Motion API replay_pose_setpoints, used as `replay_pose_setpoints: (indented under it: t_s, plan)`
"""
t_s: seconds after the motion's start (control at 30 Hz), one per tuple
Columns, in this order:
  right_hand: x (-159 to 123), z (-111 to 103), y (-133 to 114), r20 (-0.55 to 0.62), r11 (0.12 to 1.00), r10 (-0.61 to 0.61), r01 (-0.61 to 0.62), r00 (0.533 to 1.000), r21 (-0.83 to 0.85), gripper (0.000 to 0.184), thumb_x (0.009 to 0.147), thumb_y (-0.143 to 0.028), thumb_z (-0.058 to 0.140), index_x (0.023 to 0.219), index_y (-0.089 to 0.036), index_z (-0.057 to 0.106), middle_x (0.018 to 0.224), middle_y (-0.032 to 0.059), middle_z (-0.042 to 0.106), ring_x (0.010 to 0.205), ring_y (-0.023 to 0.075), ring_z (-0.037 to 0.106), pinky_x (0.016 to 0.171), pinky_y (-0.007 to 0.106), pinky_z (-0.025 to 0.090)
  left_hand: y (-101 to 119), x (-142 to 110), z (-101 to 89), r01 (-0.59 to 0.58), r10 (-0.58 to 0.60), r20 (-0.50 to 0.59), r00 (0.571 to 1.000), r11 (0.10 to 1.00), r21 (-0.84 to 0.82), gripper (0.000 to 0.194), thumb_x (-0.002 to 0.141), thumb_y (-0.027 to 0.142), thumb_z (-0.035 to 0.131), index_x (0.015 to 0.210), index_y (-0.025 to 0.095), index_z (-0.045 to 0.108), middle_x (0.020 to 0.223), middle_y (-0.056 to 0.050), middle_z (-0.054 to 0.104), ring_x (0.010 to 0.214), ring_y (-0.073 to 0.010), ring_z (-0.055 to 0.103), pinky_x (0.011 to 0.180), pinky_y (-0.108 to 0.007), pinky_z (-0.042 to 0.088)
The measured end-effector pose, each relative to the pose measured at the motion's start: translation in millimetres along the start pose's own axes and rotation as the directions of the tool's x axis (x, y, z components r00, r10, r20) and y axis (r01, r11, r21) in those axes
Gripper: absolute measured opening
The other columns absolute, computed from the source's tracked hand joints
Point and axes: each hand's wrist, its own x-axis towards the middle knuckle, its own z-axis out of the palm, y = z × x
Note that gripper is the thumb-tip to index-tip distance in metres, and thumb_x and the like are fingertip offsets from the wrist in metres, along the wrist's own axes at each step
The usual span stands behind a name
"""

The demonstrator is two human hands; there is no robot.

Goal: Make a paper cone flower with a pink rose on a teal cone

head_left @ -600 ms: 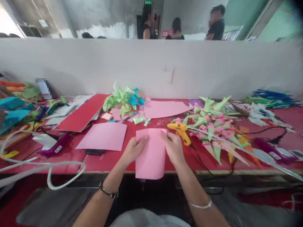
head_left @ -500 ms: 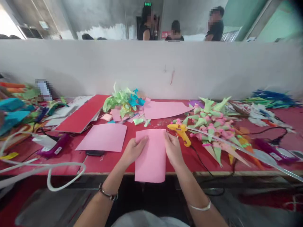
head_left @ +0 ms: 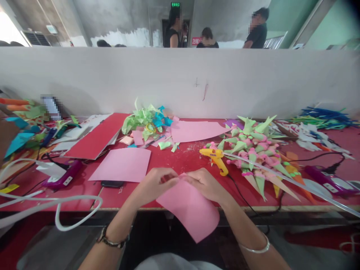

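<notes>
A sheet of pink paper [head_left: 191, 213] hangs tilted over the table's front edge, bent into a curve at its lower right. My left hand [head_left: 159, 183] pinches its top corner between thumb and fingers. Right beside it, my right hand [head_left: 205, 183] grips the same corner, the two thumbs nearly meeting. Fingers partly hide the pinched corner. Just right of my hands lies a yellow glue gun [head_left: 216, 159] with a black cord. To the left, another pink sheet [head_left: 122, 164] rests partly on a dark flat object [head_left: 112, 183].
Green and pink paper cones [head_left: 253, 146] are heaped at the right, with a clear glue stick [head_left: 267, 167] across them. Crumpled green paper [head_left: 143, 118], a red board [head_left: 98, 137] and purple power strips [head_left: 63, 175] lie around. A white partition [head_left: 126, 78] stands behind; people are beyond it.
Both hands have come together at one corner of the pink paper. The sheet, held upright by its two sides before, is now turned diagonally, lower and curling.
</notes>
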Motion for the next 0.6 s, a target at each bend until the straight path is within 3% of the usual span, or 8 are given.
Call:
replay_pose_setpoints:
  t_s: [0.1,0.17,0.33,0.47,0.6]
  plan:
    - [3,-2,-7,0.127,0.991,-0.041,0.056,0.991,-0.118,0.041,0.084,-0.038,0.039,0.051,-0.014,0.038,0.05,-0.0054,0.03,0.049,0.006,0.03,0.047,0.02,0.019,6,0,-0.8,-0.018,0.008,0.036,0.999,0.959,0.284,0.028,0.078,0.039,0.047,0.064,0.016,0.053,0.058,0.003,0.051,0.052,-0.0093,0.042,0.048,-0.021,0.026]
    - [6,-3,-8,0.177,0.98,-0.068,0.099,0.982,-0.174,0.039,0.083,-0.035,0.04,0.051,-0.013,0.04,0.049,-0.0054,0.032,0.049,0.0058,0.031,0.047,0.02,0.02,5,0,1.2,-0.058,0.043,0.048,0.998,0.931,0.36,0.033,0.081,0.038,0.043,0.058,0.015,0.048,0.053,0.004,0.045,0.049,-0.0083,0.037,0.046,-0.022,0.021]
    - [9,-4,-4,0.304,0.989,-0.077,0.11,0.95,-0.093,0.039,0.082,-0.038,0.041,0.053,-0.013,0.045,0.05,-0.0056,0.033,0.049,0.0056,0.031,0.046,0.019,0.022,-6,-1,6.0,-0.195,0.169,0.136,0.976,0.957,0.214,0.036,0.086,0.03,0.033,0.054,0.014,0.039,0.051,0.005,0.034,0.049,-0.0065,0.033,0.049,-0.021,0.021]
    - [6,-8,-3,0.366,0.997,-0.054,0.072,0.929,-0.037,0.041,0.081,-0.04,0.041,0.051,-0.013,0.04,0.05,-0.0062,0.029,0.048,0.0052,0.027,0.045,0.019,0.021,-12,-3,12.5,-0.22,0.206,0.099,0.974,0.963,0.158,0.034,0.086,0.026,0.033,0.054,0.015,0.036,0.051,0.005,0.032,0.049,-0.0063,0.032,0.05,-0.021,0.022]
    - [1,-17,2,0.375,0.991,-0.052,0.095,0.926,-0.097,0.04,0.082,-0.036,0.04,0.05,-0.014,0.033,0.049,-0.0067,0.026,0.047,0.0047,0.026,0.045,0.019,0.02,-20,-7,14.4,-0.215,0.214,0.02,0.977,0.97,0.114,0.035,0.086,0.025,0.032,0.053,0.015,0.033,0.05,0.006,0.029,0.047,-0.006,0.03,0.048,-0.02,0.023]
